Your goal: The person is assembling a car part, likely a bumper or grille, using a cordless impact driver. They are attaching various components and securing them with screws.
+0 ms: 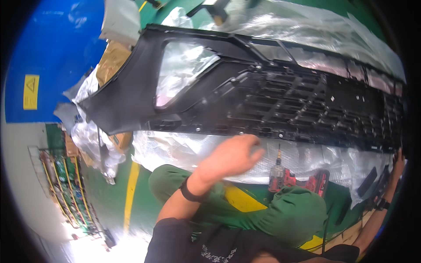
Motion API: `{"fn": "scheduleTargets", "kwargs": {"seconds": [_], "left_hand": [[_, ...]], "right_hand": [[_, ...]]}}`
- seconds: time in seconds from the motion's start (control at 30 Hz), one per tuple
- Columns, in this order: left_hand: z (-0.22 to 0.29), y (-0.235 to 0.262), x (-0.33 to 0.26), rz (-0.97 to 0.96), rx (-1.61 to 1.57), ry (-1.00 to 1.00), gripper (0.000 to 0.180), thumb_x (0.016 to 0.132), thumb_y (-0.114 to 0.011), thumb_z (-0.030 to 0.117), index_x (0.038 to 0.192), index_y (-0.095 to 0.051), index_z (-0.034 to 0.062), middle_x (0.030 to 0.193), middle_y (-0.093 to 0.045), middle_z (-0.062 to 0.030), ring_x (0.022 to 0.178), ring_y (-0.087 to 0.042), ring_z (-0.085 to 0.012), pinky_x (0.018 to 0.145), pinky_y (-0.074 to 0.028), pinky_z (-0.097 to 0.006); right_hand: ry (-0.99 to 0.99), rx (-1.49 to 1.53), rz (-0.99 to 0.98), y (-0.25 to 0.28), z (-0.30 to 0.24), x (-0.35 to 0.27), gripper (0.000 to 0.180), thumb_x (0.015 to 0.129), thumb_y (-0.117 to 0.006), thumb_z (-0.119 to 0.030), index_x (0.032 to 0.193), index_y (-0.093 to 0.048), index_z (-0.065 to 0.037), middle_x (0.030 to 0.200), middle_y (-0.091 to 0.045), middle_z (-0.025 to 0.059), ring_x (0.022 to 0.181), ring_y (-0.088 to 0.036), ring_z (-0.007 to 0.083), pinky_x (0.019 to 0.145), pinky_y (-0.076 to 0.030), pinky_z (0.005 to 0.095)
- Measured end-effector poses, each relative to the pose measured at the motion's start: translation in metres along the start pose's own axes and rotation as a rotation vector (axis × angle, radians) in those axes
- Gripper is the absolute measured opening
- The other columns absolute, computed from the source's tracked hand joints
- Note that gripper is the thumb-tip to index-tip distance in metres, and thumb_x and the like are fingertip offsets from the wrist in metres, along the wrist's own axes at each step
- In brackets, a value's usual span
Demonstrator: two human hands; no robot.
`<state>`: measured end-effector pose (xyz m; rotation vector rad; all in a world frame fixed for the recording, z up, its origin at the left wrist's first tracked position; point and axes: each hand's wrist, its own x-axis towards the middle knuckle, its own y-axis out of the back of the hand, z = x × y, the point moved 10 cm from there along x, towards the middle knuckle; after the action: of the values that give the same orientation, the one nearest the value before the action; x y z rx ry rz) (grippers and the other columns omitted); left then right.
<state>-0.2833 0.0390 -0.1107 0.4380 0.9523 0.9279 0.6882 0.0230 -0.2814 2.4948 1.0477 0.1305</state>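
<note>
While my left hand (234,155) is at the near edge of the black panel (223,103), fingers loosely curled, can't tell if it holds anything; right hand (397,165) is at the panel's near right end, grip unclear. Panel is long, car-bumper-like, matte, with a big angular opening on the left, ribbed grille mesh (285,96) centre to right, small bright fasteners dotted along it. It lies in front of me across clear plastic sheeting (171,147). Red cordless driver (287,179) near my knee, bit toward the panel. Floor (112,175) green, yellow line (131,193) painted on; blue surface (52,57) with yellow warning label (30,92) upper left, rack (66,188) below.
</note>
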Motion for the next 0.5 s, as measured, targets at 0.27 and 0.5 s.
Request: {"fn": "scheduleTargets", "kwargs": {"seconds": [0.27,0.5], "left_hand": [[-0.056,0.08,-0.076,0.28,-0.468,-0.139,0.042,0.101,-0.061,0.038,0.106,-0.069,-0.0023,0.106,-0.072,-0.0231,0.102,-0.068,-0.0412,0.09,-0.054,-0.049],[-0.162,0.081,-0.095,0.176,0.037,0.175,0.045,0.102,-0.058,0.039,0.073,-0.074,0.0087,0.074,-0.073,-0.0141,0.078,-0.073,-0.0353,0.068,-0.056,-0.046]], "right_hand": [[0.634,-0.111,-0.934,-0.534,-0.511,-0.463,0.027,0.101,-0.066,-0.024,0.116,-0.064,-0.002,0.092,-0.059,-0.0005,0.082,-0.056,0.0093,0.075,-0.047,0.0249],[0.644,-0.09,-1.598,-0.698,-0.591,-0.765,0.026,0.097,-0.077,-0.016,0.116,-0.066,-0.003,0.093,-0.064,-0.0017,0.082,-0.058,0.004,0.071,-0.049,0.021]]}}
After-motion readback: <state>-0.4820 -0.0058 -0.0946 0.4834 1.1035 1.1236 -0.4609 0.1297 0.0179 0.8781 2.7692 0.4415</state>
